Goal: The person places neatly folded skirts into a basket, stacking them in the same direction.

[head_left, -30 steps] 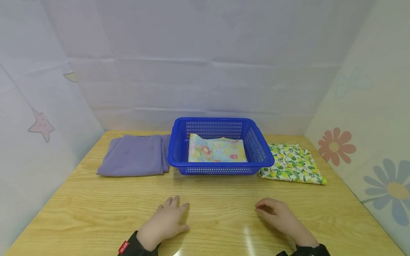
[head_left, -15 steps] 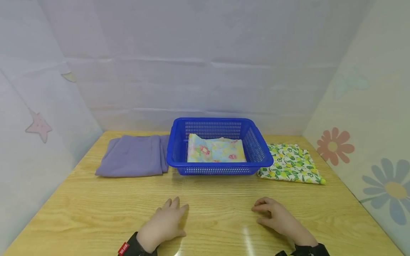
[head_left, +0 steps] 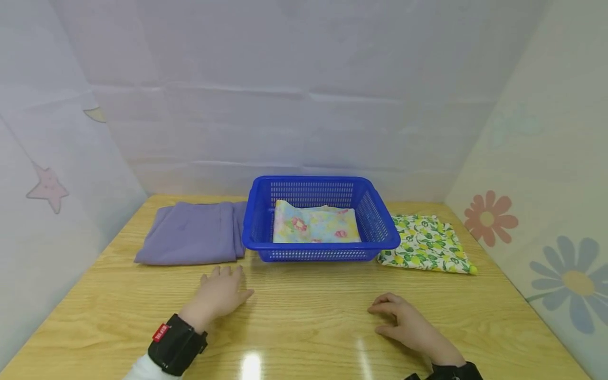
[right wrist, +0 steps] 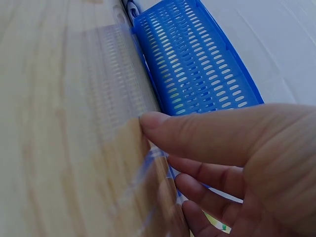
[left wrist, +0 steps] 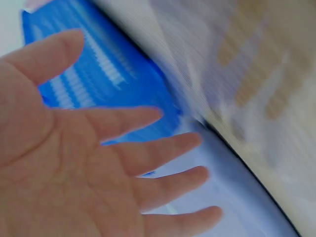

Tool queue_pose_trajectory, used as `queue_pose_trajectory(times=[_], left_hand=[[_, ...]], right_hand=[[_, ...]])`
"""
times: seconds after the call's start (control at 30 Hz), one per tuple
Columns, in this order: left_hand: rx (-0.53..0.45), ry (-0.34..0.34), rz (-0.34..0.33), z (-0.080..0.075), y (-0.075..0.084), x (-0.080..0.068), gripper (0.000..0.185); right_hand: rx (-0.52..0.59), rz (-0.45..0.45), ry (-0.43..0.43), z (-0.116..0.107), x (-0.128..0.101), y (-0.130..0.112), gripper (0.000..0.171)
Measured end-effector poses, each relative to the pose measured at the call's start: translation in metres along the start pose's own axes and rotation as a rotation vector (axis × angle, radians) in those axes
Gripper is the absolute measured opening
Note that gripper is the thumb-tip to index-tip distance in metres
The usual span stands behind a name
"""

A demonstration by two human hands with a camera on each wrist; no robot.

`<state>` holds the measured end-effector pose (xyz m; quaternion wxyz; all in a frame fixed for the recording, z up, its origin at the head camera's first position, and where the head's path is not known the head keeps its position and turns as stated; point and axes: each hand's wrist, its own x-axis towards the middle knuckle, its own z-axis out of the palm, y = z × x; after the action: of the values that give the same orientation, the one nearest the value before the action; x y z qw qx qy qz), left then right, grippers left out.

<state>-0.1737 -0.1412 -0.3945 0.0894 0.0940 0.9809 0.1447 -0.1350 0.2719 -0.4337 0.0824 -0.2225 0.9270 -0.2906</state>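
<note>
My left hand (head_left: 219, 293) hovers low over the table in front of the folded purple cloth (head_left: 192, 235), palm down with fingers spread and nothing held. In the left wrist view its palm faces the camera, with the blue basket (left wrist: 94, 64) beyond the fingers. Farther right, my right hand (head_left: 406, 321) lies at the tabletop, fingers loosely bent and thumb apart, holding nothing. The blue plastic basket (head_left: 320, 246) stands at the back middle, with a folded floral cloth (head_left: 315, 224) inside. Right of it lies a lemon-print cloth (head_left: 427, 245), folded flat and partly hidden by the basket.
The wooden table (head_left: 304, 316) runs up to a white sheet (head_left: 304, 105) at the back. Side sheets printed with a star (head_left: 49, 189) and flowers (head_left: 491, 218) border it left and right. The purple cloth's right edge meets the basket's left side.
My left hand has moved forward and left, from the table's front toward the purple cloth. The right hand's fingers have opened slightly from the thumb. The view has shifted a little.
</note>
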Motion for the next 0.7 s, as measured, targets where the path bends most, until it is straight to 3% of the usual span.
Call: queue_pose_trajectory(times=[0.13,0.23,0.47,0.7], left_hand=[[0.041,0.058,-0.059,-0.010,-0.020,0.022,0.069],[0.043,0.059,-0.109,-0.015,-0.036,0.038,0.075],[0.035,0.002,-0.129,-0.023,-0.069,0.066,0.083],[0.007,-0.095,-0.116,-0.027,-0.081,0.075,0.100]], right_hand=[[0.000,0.006,0.003,-0.001,0.000,0.000,0.033],[-0.001,0.008,0.004,-0.002,0.000,-0.001,0.032],[0.014,-0.015,0.011,-0.001,0.000,0.000,0.031],[0.046,0.000,0.011,0.002,0.000,0.000,0.030]])
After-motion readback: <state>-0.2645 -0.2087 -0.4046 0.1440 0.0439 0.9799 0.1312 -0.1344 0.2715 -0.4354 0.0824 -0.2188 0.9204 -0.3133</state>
